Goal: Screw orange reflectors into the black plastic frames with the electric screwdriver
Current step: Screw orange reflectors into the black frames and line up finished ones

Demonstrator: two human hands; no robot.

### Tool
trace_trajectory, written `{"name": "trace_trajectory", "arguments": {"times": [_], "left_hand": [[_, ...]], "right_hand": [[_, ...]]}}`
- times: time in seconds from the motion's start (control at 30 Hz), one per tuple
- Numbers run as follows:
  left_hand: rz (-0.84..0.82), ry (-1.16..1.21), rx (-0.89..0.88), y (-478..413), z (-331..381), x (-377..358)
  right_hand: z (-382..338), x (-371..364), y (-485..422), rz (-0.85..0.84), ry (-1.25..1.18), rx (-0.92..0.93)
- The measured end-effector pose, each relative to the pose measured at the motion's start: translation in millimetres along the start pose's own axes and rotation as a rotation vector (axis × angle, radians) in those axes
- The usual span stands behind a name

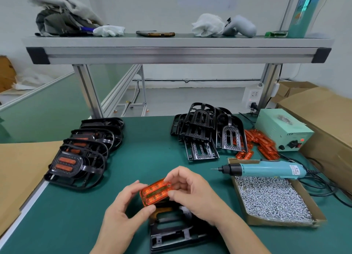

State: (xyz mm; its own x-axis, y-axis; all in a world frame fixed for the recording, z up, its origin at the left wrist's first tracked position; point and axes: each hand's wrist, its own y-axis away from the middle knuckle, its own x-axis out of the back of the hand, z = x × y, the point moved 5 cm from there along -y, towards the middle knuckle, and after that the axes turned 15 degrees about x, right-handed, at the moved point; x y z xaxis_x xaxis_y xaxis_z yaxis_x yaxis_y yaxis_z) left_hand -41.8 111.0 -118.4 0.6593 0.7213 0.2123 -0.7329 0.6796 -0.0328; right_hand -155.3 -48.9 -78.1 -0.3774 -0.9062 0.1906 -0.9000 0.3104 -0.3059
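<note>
Both hands hold one orange reflector [155, 193] above a black plastic frame [171, 232] lying on the green mat near me. My left hand [125, 211] pinches its left end between thumb and fingers. My right hand [192, 189] pinches its right end. The teal electric screwdriver [261, 170] lies untouched across the back edge of a cardboard tray of screws [270, 198], tip pointing left. A pile of bare black frames [205, 131] and loose orange reflectors [261, 141] sit behind it.
Several frames fitted with reflectors [80, 158] are stacked in a row at the left. A pale green power unit [282, 133] and cardboard boxes [323, 120] stand at the right. Brown cardboard [22, 170] covers the left table edge. An aluminium shelf [177, 51] spans overhead.
</note>
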Motion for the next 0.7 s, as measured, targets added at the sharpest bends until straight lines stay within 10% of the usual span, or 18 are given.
{"name": "trace_trajectory", "arguments": {"times": [0.7], "left_hand": [[-0.014,0.033,0.051,-3,-16,4]], "right_hand": [[-3,0,3,0.039,-0.078,-0.084]]}}
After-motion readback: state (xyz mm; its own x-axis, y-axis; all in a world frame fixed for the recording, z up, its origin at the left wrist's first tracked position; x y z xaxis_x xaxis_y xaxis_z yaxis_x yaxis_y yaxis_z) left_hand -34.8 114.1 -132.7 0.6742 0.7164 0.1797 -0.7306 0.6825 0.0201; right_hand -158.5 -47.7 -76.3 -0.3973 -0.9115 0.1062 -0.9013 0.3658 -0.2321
